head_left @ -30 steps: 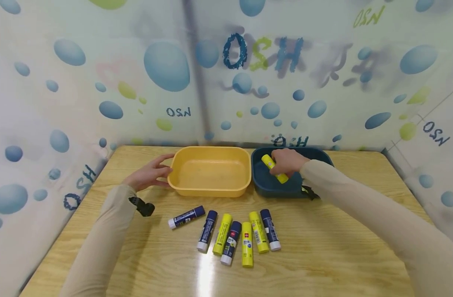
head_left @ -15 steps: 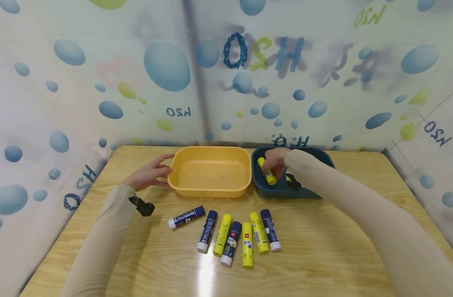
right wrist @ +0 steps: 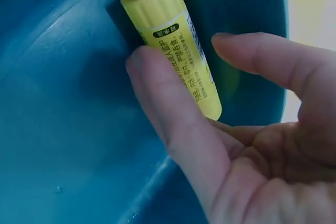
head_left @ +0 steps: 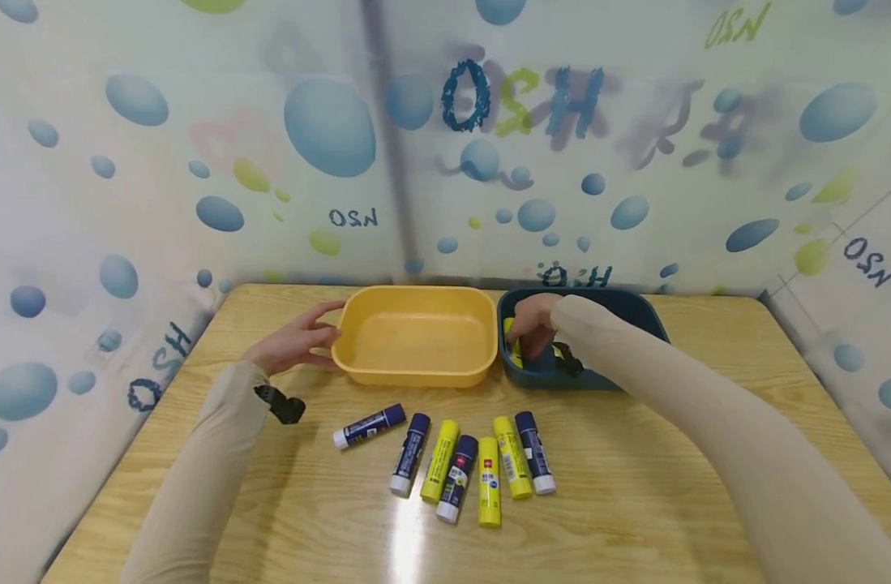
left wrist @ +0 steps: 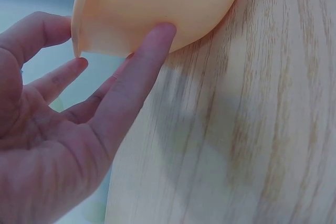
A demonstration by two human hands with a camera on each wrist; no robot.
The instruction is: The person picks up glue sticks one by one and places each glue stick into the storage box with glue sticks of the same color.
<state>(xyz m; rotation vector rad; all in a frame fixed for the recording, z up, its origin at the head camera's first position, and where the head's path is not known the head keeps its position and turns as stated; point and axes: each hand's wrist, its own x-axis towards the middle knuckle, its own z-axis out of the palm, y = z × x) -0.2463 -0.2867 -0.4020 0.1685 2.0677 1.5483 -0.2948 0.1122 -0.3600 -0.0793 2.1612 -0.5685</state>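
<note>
In the dark blue plastic bin (head_left: 645, 312), a yellow glue stick (right wrist: 181, 51) lies along the side wall. My right hand (head_left: 534, 324) reaches into that bin over the stick. In the right wrist view one finger overlaps the stick's label, while the thumb stands apart from it with a gap between. At the left end of the yellow-orange bin (head_left: 416, 377) is my left hand (head_left: 295, 342). Its spread fingertips touch the bin's rim and outer wall, as the left wrist view shows.
Several glue sticks lie on the wooden table (head_left: 635, 487) in front of the bins. Some are yellow, like the front one (head_left: 490, 483); others are navy with white ends, like the leftmost one (head_left: 370, 426). A patterned curtain (head_left: 270, 162) hangs behind the table.
My right hand has carried the yellow glue stick leftward and down into the blue bin, and its grip has come loose. The left hand stays at the yellow-orange bin.
</note>
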